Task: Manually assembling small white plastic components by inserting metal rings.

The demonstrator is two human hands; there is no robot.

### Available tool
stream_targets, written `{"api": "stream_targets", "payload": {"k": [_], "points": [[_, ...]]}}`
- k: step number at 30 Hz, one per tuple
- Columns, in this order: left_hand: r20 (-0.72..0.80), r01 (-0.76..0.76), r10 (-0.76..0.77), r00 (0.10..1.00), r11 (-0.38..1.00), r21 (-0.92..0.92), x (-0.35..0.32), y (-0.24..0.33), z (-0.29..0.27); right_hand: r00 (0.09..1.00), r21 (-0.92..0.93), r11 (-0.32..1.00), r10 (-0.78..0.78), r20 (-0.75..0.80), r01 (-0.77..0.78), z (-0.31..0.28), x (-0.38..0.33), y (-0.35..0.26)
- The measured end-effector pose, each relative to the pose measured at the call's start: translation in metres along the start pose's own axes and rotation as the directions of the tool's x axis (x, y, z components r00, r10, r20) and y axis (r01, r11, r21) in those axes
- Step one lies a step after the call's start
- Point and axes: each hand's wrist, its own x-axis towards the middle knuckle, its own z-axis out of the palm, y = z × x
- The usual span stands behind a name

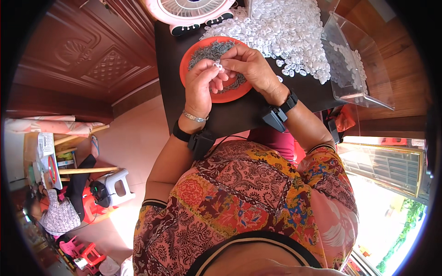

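Note:
My left hand (pixel 201 84) is closed in a pinch on a small white plastic piece with holes (pixel 218 66). Thumb and fingers pressed together, my right hand (pixel 251 66) meets that piece from its right side; whatever sits between those fingertips is too small to make out. Both hands are over an orange-red bowl (pixel 230 95) on the dark table (pixel 171 69). Inside the bowl lie many thin grey nail-like or screw-like pieces (pixel 202 54), partly hidden by my hands. Beyond and to the right spreads a heap of similar white plastic pieces (pixel 281 32).
A pink and white fan (pixel 191 11) stands at the table's far left. Along the right edge is a clear plastic bin (pixel 357 69) with more white pieces. At left, beyond the table, another person (pixel 69 216) sits near a white stool (pixel 119 187).

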Motion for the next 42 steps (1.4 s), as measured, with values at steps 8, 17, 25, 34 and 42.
{"api": "stream_targets", "payload": {"k": [8,17,25,34,42], "points": [[-0.057,0.035,-0.034,0.998,0.999,0.024,-0.001,0.0,-0.002,0.997,-0.098,0.993,0.07,-0.011,-0.071,-0.006,0.001,-0.003],[-0.095,-0.006,0.019,0.995,0.99,0.142,-0.002,-0.004,0.004,0.996,-0.013,0.999,0.044,-0.079,-0.045,-0.004,-0.003,-0.01],[-0.095,0.012,0.001,0.996,0.989,0.144,-0.002,-0.005,0.002,0.997,-0.093,0.995,-0.038,-0.066,0.031,-0.004,-0.003,-0.007],[-0.094,0.027,-0.014,0.996,0.989,0.148,-0.002,-0.003,0.003,0.992,-0.178,0.976,-0.125,-0.004,0.122,-0.002,-0.004,-0.005],[-0.103,0.019,-0.006,0.995,0.992,0.127,-0.002,-0.004,0.002,0.986,-0.267,0.95,-0.147,0.082,0.164,0.001,-0.006,-0.003]]}}
